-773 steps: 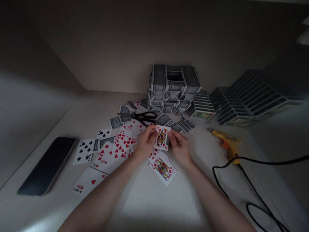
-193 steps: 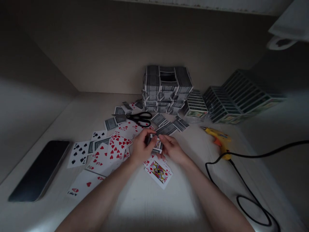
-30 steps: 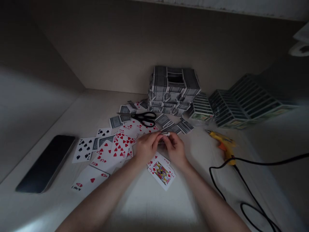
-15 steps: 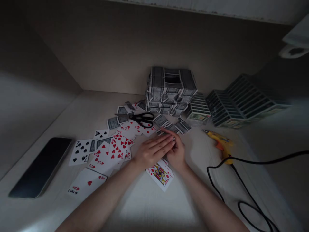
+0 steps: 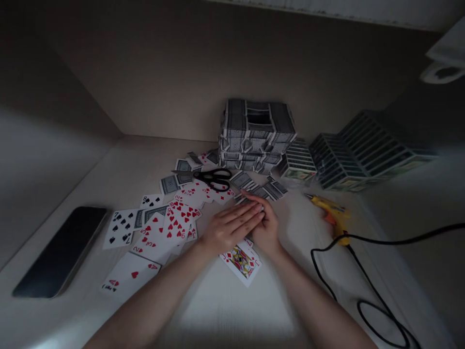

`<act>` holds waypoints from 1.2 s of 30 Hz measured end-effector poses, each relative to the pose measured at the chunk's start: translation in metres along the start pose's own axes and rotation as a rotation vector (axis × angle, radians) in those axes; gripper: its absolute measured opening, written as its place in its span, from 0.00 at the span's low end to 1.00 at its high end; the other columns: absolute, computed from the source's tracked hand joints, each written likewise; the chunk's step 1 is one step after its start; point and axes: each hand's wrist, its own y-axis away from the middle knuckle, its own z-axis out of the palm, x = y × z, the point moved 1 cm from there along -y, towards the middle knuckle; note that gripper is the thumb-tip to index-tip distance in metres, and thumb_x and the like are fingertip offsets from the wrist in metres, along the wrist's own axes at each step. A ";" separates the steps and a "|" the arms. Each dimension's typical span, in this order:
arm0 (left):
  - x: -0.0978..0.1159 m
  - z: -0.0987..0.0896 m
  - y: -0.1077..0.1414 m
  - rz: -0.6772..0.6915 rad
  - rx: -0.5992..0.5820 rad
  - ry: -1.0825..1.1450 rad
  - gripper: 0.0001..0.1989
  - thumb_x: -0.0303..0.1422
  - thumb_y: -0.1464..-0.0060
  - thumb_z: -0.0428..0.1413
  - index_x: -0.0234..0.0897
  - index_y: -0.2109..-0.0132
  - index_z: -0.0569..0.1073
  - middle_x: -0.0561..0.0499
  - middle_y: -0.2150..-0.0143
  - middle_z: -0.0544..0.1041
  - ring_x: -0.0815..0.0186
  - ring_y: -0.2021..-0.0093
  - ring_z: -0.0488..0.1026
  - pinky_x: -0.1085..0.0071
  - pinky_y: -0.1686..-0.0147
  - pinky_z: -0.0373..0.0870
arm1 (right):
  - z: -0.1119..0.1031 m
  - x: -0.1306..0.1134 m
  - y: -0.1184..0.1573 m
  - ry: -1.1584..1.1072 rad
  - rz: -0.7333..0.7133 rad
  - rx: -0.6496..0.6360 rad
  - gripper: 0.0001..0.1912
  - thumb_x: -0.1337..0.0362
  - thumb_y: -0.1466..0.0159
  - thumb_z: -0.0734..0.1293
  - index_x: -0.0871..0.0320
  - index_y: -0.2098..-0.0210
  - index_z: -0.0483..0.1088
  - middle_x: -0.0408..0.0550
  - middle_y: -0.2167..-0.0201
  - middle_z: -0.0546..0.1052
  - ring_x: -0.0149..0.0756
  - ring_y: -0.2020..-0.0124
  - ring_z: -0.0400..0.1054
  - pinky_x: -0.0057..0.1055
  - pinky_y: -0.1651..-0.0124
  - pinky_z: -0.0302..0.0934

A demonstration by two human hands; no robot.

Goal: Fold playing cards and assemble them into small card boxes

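My left hand [image 5: 228, 227] lies across my right hand [image 5: 267, 225], its fingers straight and pressed together. The right fingers curl up behind and around the left fingertips. A small pale bit shows between the hands near the left fingertips; what they clasp is hidden. Right below them, a jack of diamonds playing card [image 5: 241, 264] lies face up over another card, partly covered by the left hand. Beyond the fingers are several small grey-patterned card pieces [image 5: 276, 188] and black-handled scissors [image 5: 214, 178], which rest on loose cards.
Face-up playing cards [image 5: 178, 220] spread to the left, beside a phone [image 5: 61, 252]. A box-like structure of cards [image 5: 257, 133] stands at the back. Slatted card pieces [image 5: 341, 162] sit right of it. A yellow glue gun [image 5: 334, 215] with a black cord [image 5: 399, 238] lies at right.
The hands keep nearly the same clasped pose, with only a slight shift of the fingers. The view has moved very slightly; the cards and tools lie where they were.
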 end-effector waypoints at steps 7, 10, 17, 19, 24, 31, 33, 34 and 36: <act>-0.002 0.001 -0.001 0.018 -0.025 0.018 0.22 0.24 0.43 0.43 0.39 0.41 0.58 0.48 0.41 0.65 0.61 0.42 0.61 0.60 0.43 0.62 | -0.001 0.000 -0.007 -0.157 0.143 0.009 0.19 0.75 0.50 0.58 0.55 0.63 0.72 0.46 0.56 0.75 0.38 0.53 0.67 0.40 0.46 0.58; -0.001 0.001 -0.003 0.033 -0.062 -0.026 0.21 0.23 0.43 0.43 0.36 0.43 0.60 0.46 0.42 0.66 0.61 0.42 0.62 0.61 0.43 0.62 | 0.000 0.004 -0.009 -0.346 0.295 0.021 0.17 0.75 0.53 0.58 0.56 0.68 0.72 0.48 0.57 0.76 0.38 0.54 0.68 0.40 0.48 0.60; -0.001 0.001 -0.004 0.063 -0.035 -0.028 0.21 0.23 0.44 0.44 0.34 0.42 0.60 0.44 0.44 0.67 0.62 0.42 0.61 0.61 0.42 0.61 | 0.000 0.010 -0.013 -0.609 0.539 0.083 0.12 0.75 0.56 0.62 0.56 0.74 0.71 0.46 0.64 0.78 0.37 0.58 0.71 0.34 0.57 0.67; -0.001 0.001 -0.004 0.070 -0.034 -0.011 0.21 0.23 0.44 0.45 0.34 0.43 0.60 0.44 0.44 0.67 0.61 0.41 0.60 0.61 0.42 0.60 | -0.003 0.012 -0.014 -0.655 0.593 0.137 0.10 0.74 0.57 0.64 0.56 0.76 0.70 0.46 0.66 0.78 0.37 0.61 0.72 0.33 0.62 0.69; 0.000 0.001 -0.005 0.111 0.003 -0.026 0.20 0.23 0.44 0.48 0.34 0.44 0.62 0.44 0.45 0.69 0.61 0.42 0.61 0.61 0.42 0.61 | -0.007 0.016 -0.014 -0.757 0.616 0.169 0.08 0.74 0.58 0.66 0.55 0.79 0.66 0.44 0.65 0.78 0.38 0.60 0.72 0.33 0.65 0.69; 0.003 -0.007 -0.007 0.140 -0.002 0.023 0.15 0.25 0.44 0.48 0.38 0.49 0.66 0.48 0.48 0.71 0.62 0.45 0.65 0.61 0.46 0.66 | -0.008 0.015 -0.011 -0.844 0.615 0.019 0.09 0.72 0.55 0.67 0.53 0.79 0.64 0.41 0.65 0.77 0.38 0.59 0.71 0.34 0.64 0.69; 0.005 -0.009 -0.006 0.169 0.022 0.026 0.15 0.25 0.45 0.49 0.38 0.50 0.67 0.48 0.48 0.72 0.62 0.46 0.66 0.61 0.47 0.67 | -0.008 0.012 -0.010 -0.832 0.579 -0.021 0.09 0.71 0.54 0.67 0.53 0.79 0.63 0.42 0.65 0.77 0.39 0.57 0.71 0.35 0.63 0.69; 0.005 -0.009 -0.006 0.185 0.037 0.020 0.15 0.25 0.45 0.50 0.38 0.50 0.67 0.48 0.49 0.73 0.61 0.46 0.66 0.62 0.47 0.68 | -0.008 0.011 -0.010 -0.809 0.552 -0.040 0.09 0.70 0.54 0.67 0.53 0.80 0.62 0.43 0.65 0.77 0.40 0.55 0.70 0.36 0.62 0.69; 0.007 -0.010 -0.005 0.212 0.065 0.004 0.16 0.25 0.46 0.51 0.37 0.50 0.67 0.47 0.49 0.73 0.62 0.46 0.67 0.62 0.47 0.68 | -0.008 0.009 -0.010 -0.748 0.509 -0.071 0.09 0.69 0.53 0.67 0.53 0.80 0.60 0.44 0.65 0.77 0.41 0.54 0.69 0.38 0.61 0.68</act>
